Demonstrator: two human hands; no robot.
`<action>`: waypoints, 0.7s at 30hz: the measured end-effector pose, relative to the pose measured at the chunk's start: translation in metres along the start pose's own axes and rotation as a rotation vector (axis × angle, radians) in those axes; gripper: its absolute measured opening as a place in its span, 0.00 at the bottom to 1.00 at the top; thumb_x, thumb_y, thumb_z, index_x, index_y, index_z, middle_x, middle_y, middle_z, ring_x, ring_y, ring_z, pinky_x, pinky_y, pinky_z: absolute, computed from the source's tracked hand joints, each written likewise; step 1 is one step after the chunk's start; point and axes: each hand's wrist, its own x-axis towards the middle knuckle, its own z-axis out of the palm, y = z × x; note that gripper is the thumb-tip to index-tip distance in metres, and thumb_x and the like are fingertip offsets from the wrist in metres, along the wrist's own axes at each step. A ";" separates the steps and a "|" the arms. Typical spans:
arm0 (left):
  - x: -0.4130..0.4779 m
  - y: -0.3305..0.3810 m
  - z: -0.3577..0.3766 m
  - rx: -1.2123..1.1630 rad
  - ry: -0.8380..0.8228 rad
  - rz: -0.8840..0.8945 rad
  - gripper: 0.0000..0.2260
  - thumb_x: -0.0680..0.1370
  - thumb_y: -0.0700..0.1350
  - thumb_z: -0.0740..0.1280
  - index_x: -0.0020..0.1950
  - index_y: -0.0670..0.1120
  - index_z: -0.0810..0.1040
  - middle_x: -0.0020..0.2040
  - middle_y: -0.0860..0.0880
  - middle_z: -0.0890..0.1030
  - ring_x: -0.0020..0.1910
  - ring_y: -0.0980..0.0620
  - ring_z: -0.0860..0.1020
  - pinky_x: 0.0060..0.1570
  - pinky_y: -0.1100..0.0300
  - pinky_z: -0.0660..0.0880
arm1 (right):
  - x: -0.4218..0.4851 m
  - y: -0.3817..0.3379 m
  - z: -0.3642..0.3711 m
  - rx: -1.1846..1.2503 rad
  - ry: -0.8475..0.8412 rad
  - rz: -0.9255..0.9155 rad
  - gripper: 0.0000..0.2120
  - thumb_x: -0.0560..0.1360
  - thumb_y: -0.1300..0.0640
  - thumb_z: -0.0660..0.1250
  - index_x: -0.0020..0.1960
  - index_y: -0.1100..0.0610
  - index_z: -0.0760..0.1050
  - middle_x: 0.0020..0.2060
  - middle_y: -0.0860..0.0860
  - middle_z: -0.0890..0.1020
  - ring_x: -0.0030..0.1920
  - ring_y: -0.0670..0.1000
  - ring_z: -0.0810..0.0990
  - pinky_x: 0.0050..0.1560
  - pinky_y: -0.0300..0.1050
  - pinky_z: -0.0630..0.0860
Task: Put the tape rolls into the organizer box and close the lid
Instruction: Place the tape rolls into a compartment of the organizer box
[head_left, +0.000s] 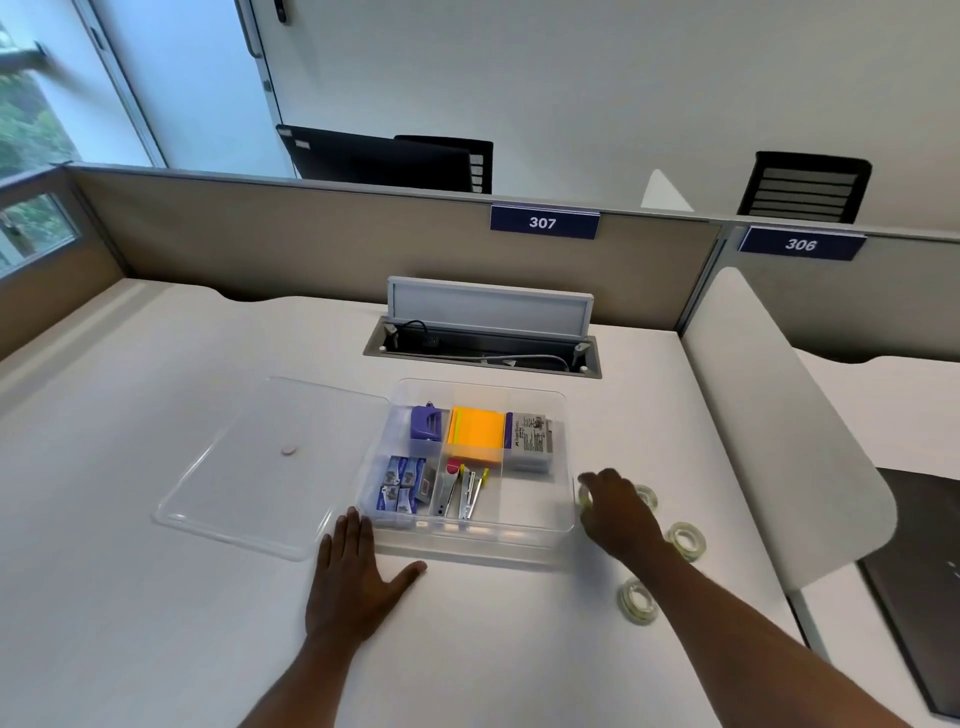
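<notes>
My left hand (358, 577) lies flat and spread on the desk (156, 597), palm down, holding nothing, its fingertips touching the box (519, 540) at its near left corner. My right hand (618, 514) reaches to the box's right side, at about 3 o'clock from it, fingers curled over a tape roll (586, 496) beside the box wall. Only a sliver of that roll shows past my fingers, and I cannot tell whether they have closed on it or merely rest over it.

A second roll (647, 496) peeks out beyond my knuckles, half hidden. A third (687, 540) sits at 4 o'clock from the box, its near edge cut by my wrist. A fourth (637, 601) lies flat at 5 o'clock, just left of my forearm and fully in view. All four are on the desk, outside the box.

The box is open. Its clear lid (234, 483) lies flat at 9 o'clock, touching or overlapping the box's left edge; I cannot tell which through the plastic. Inside I see orange notes (480, 434), a purple item (427, 422) I can't identify, a grey packet (530, 441), small blue boxes (400, 483) and what looks like staplers (465, 491). The near right compartment (530, 501) looks bare, though glare blurs it
</notes>
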 end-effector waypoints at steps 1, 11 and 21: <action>0.001 0.000 0.000 -0.004 0.004 -0.002 0.51 0.66 0.78 0.46 0.77 0.42 0.54 0.78 0.42 0.56 0.78 0.46 0.53 0.76 0.50 0.48 | 0.006 -0.005 -0.006 0.020 0.079 -0.008 0.19 0.72 0.61 0.63 0.63 0.57 0.73 0.55 0.58 0.77 0.53 0.61 0.77 0.46 0.52 0.78; 0.002 -0.002 0.004 -0.013 0.008 -0.008 0.51 0.66 0.79 0.47 0.77 0.43 0.54 0.78 0.43 0.56 0.78 0.48 0.52 0.76 0.52 0.47 | 0.035 -0.062 -0.013 -0.067 -0.106 -0.309 0.21 0.75 0.57 0.63 0.67 0.56 0.68 0.61 0.58 0.73 0.60 0.60 0.74 0.55 0.55 0.78; 0.003 -0.003 0.006 -0.006 0.013 -0.011 0.52 0.66 0.79 0.47 0.76 0.42 0.55 0.78 0.43 0.58 0.77 0.48 0.54 0.76 0.52 0.48 | 0.036 -0.044 -0.015 0.049 0.257 -0.192 0.16 0.74 0.53 0.66 0.59 0.60 0.75 0.54 0.58 0.79 0.51 0.59 0.79 0.44 0.52 0.81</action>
